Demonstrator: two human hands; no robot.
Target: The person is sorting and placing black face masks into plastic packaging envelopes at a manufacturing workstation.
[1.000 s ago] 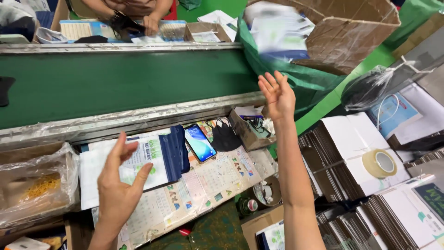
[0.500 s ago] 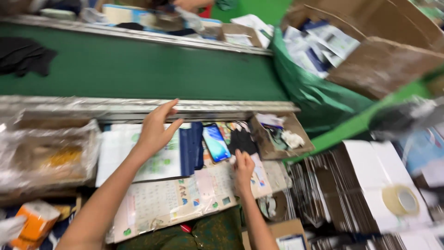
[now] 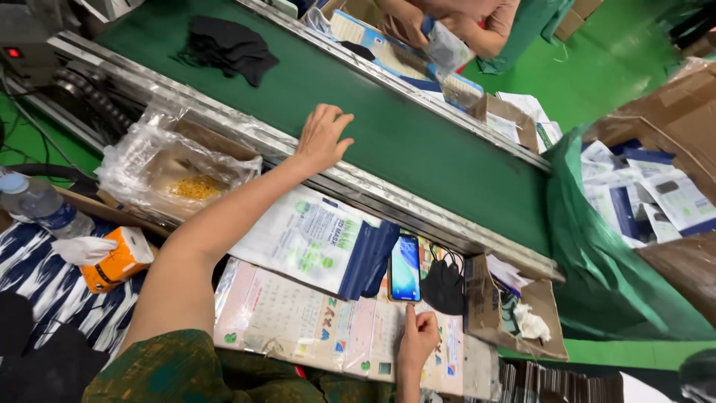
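My left hand (image 3: 323, 135) reaches out over the near metal rail onto the green conveyor belt (image 3: 418, 142), fingers spread, holding nothing. A dark cloth item (image 3: 224, 46) lies on the belt further up to the left, well apart from that hand. My right hand (image 3: 418, 337) rests with fingers curled on a printed calendar sheet (image 3: 298, 313), just below a smartphone (image 3: 406, 268) with a lit screen. A black face mask (image 3: 444, 283) lies right of the phone. A stack of white and blue flat pouches (image 3: 317, 239) sits left of the phone.
A small open cardboard box (image 3: 514, 313) stands at the right. A large carton lined with green plastic (image 3: 611, 283) holds several pouches. A plastic-covered box (image 3: 175, 172), an orange tissue pack (image 3: 115, 261) and a water bottle (image 3: 37, 205) are at the left. Another person's hands (image 3: 425, 22) work across the belt.
My left hand has moved from the pouch stack up onto the belt. My right hand came down from the air onto the calendar sheet below the phone. The view swung left.
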